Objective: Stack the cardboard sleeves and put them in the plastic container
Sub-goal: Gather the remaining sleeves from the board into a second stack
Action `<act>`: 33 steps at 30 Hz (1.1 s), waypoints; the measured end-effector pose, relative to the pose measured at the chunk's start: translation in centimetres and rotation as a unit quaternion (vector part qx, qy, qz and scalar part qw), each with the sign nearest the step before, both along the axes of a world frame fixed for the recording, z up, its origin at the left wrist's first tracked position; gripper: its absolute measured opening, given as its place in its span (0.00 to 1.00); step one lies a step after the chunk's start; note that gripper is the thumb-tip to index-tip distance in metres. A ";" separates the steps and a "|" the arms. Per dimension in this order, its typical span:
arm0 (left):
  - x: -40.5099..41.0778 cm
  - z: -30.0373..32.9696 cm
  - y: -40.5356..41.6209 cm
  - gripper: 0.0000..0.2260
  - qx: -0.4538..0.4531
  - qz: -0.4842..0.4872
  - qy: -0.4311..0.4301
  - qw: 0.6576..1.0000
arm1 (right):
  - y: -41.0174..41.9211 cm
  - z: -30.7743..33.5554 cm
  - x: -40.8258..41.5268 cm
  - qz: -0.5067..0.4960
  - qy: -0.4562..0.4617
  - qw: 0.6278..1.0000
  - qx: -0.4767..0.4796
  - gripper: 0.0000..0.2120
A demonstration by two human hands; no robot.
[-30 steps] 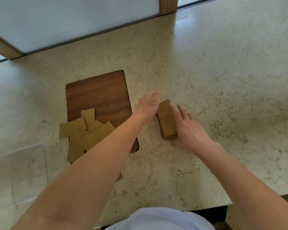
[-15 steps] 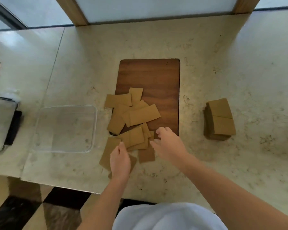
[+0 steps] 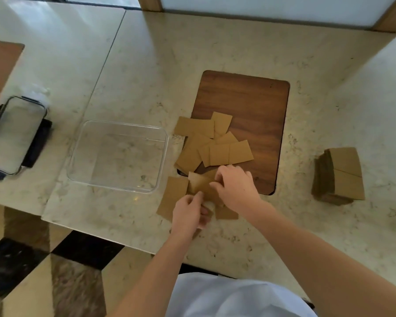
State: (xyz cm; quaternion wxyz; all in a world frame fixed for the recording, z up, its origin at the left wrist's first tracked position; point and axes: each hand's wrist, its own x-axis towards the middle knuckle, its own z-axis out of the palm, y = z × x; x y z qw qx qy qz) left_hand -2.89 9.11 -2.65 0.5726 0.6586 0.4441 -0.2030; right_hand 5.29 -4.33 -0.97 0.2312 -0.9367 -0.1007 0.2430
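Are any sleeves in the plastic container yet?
No: the plastic container holds nothing, and the stack sits on the counter.

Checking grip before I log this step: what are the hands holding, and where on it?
Both hands grip one cardboard sleeve lifted off the loose pile: left at its near edge, right at its right side. Exact finger placement is blurred.

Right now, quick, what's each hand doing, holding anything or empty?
Left hand: pinching a cardboard sleeve at its near end.
Right hand: fingers curled onto the same sleeve from the far side.
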 end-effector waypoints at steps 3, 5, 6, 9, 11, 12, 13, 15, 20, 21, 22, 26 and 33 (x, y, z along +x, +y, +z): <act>0.6 0.6 -0.1 0.16 -0.121 0.081 -0.008 0.989 | -1.6 1.4 -0.4 -0.125 0.106 0.983 0.077 0.09; 1.0 0.9 -0.2 0.16 -0.205 0.121 -0.012 0.971 | -2.3 2.1 -1.5 -0.186 0.147 0.964 0.118 0.10; 1.1 1.0 -0.3 0.15 -0.256 0.137 -0.016 0.957 | -2.5 2.5 -2.3 -0.207 0.177 0.951 0.146 0.10; 0.7 1.6 -0.1 0.11 -0.365 0.152 -0.022 0.918 | -2.3 2.9 -4.7 -0.205 0.250 0.927 0.189 0.11; 0.1 1.4 0.4 0.12 -0.401 0.179 -0.027 0.898 | -2.0 2.7 -5.2 -0.201 0.245 0.933 0.172 0.13; -0.4 1.3 0.9 0.12 -0.413 0.200 -0.029 0.888 | -1.6 2.5 -5.0 -0.211 0.226 0.938 0.154 0.13; -1.0 1.2 1.5 0.11 -0.419 0.222 -0.032 0.880 | -1.1 2.4 -4.5 -0.221 0.196 0.946 0.133 0.11; -2.4 1.0 3.0 0.09 -0.420 0.255 -0.031 0.870 | 0.9 2.3 -3.6 -0.210 0.133 0.962 0.111 0.07; -5.5 0.4 6.3 0.21 -0.422 0.314 -0.043 0.849 | 8.2 0.7 -2.2 -0.003 -0.020 0.999 0.027 0.19; -5.8 0.4 6.7 0.23 -0.416 0.318 -0.044 0.851 | 9.0 0.3 -2.1 0.032 -0.047 0.998 -0.014 0.25; -6.3 0.5 7.0 0.25 -0.409 0.330 -0.049 0.850 | 9.8 -0.2 -2.1 0.069 -0.063 0.994 -0.051 0.30; -7.5 0.8 8.0 0.26 -0.388 0.354 -0.046 0.850 | 10.9 -1.7 -2.1 0.125 -0.067 0.981 -0.132 0.39; -8.5 0.3 9.6 0.19 -0.306 0.331 -0.023 0.892 | 8.2 -0.4 -0.7 -0.013 0.167 0.984 0.063 0.21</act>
